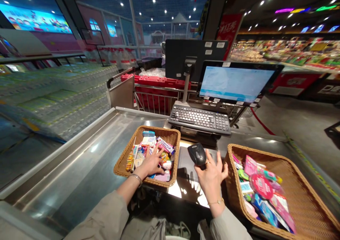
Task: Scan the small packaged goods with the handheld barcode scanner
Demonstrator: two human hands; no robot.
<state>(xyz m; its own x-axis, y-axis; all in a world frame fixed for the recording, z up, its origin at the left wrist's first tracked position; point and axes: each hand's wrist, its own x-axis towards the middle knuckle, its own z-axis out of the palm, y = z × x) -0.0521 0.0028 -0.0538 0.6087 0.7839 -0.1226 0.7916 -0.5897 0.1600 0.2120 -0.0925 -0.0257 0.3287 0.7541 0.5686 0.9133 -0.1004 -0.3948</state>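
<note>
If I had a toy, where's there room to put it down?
The wide steel counter looks bare between its left raised edge and the smaller basket. The right part of the bigger basket looks bare too. It's crowded among the smaller basket's packets, where the left hand is, and around the right hand.

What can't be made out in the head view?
Head view: contents beneath the left hand in the left basket; hidden by that hand.
Head view: text on the lit screen; too small.
Head view: near corner of the right basket; cut off by the bottom edge.
Head view: background goods; blurred, distant.
</note>
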